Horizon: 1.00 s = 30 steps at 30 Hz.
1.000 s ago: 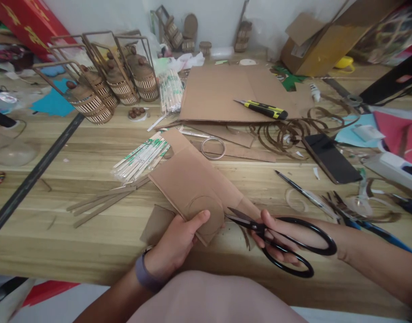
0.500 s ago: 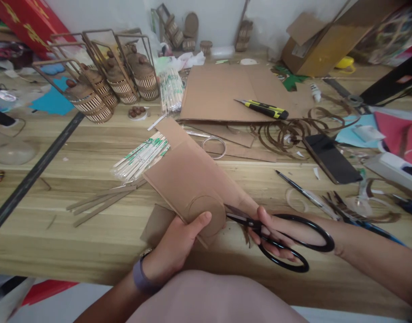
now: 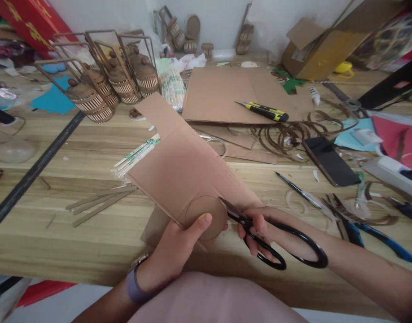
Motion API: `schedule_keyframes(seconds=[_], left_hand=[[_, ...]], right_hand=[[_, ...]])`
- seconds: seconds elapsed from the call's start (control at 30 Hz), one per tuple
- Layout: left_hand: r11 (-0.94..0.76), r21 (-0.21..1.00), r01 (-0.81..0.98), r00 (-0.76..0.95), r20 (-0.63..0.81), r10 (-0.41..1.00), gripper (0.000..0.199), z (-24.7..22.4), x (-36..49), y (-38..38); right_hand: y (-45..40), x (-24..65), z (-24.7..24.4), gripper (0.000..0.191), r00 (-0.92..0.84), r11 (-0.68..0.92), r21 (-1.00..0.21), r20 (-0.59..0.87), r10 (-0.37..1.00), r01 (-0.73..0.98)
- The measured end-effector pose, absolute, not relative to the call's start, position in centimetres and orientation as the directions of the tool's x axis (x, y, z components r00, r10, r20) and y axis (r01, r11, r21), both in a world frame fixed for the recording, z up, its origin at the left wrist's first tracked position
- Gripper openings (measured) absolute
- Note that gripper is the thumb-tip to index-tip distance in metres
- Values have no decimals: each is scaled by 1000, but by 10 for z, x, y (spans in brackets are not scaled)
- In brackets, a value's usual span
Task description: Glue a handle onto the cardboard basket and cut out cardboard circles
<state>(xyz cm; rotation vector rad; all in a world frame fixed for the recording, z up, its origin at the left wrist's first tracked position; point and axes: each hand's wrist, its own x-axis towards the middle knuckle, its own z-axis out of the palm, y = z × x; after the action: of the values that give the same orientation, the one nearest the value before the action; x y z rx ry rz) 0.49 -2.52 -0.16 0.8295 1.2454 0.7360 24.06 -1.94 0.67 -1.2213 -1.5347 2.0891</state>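
My left hand (image 3: 181, 242) grips a piece of cardboard (image 3: 175, 161) by its lower end, the thumb lying on a drawn circle that is partly cut round. In my right hand (image 3: 260, 229) is a pair of black-handled scissors (image 3: 244, 222), fingers through the large loops. The scissor blades lie at the circle's upper right edge, on the cardboard. Under my left wrist, another brown cardboard scrap (image 3: 157, 226) lies on the table.
Lidded bamboo-striped baskets (image 3: 89, 103) with tall handles stand at the back left. A utility knife (image 3: 265, 111) lies on a cardboard sheet (image 3: 219, 94). To the right are a phone (image 3: 330, 159), a pen (image 3: 300, 193) and blue-handled pliers (image 3: 354, 229). Wrapped sticks (image 3: 135, 154) lie left.
The cardboard has turned and shifted up and left in my left hand. My right hand has moved slightly left with the scissors, whose blades now sit higher along the circle.
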Motion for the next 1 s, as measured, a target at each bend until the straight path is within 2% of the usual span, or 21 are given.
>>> schedule_keyframes(seconds=[0.13,0.33,0.53,0.7,0.83,1.0], left_hand=[[469,882,45,153,-470,870,39,6,1,-24],[450,893,15,153,-447,882,43,15,-4,-25],[468,884,2,112,-465,878,47,12,-5,-28],[461,888,-5,147,-455,878,43,14,-5,-28],[475,880,-16,191,-464,865,43,16,-5,-28],[496,854,-157,165,-472,866,48,6,-3,-30]], right_hand=[[-16,233,18,70,-582,-319,-899,-437,686,300],[-18,224,30,73,-502,-224,-875,-436,747,428],[-26,221,23,69,-464,-198,-900,-376,802,388],[-29,216,31,71,-425,-233,-878,-415,804,417],[-29,213,33,68,-441,-122,-910,-305,844,396],[-29,208,31,68,-400,-18,-901,-210,892,433]])
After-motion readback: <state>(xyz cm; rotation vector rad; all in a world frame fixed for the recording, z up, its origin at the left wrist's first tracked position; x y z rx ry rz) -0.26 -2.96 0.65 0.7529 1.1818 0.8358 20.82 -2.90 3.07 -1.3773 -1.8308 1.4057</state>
